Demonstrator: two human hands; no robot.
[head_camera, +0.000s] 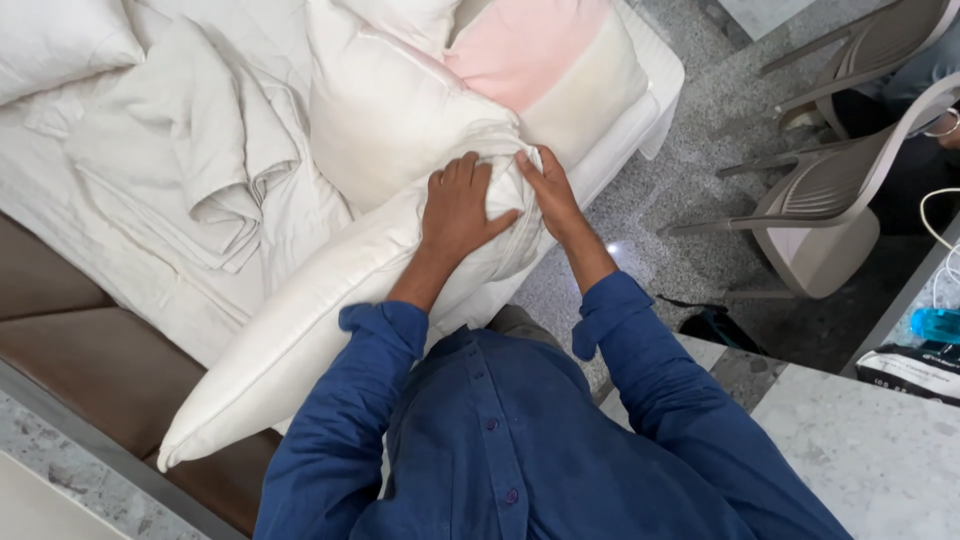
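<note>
Both hands work on a long white pillow (300, 320) lying slantwise across the bed (150, 270), its lower end hanging over the brown bed frame (70, 350). Left hand (457, 205) lies flat on the pillow's upper end, fingers together, thumb spread, pressing down on bunched fabric. Right hand (545, 185) sits just beside it, fingers curled and pinching the same bunch of fabric at the pillow's end. The two hands nearly touch at the thumbs. Just above them a second white pillow (390, 110) stands against a pink-and-cream cushion (545, 60). Crumpled white sheet (190, 150) lies left of the pillows, another pillow (55, 40) in the top-left corner. Blue shirt sleeves (640, 330) rolled to the forearm. Right of the bed, speckled floor (690, 180) with two beige plastic chairs (830, 190). A tabletop (870, 450) at lower right carries a dark packet (915, 368) and a blue bottle (935, 322).
</note>
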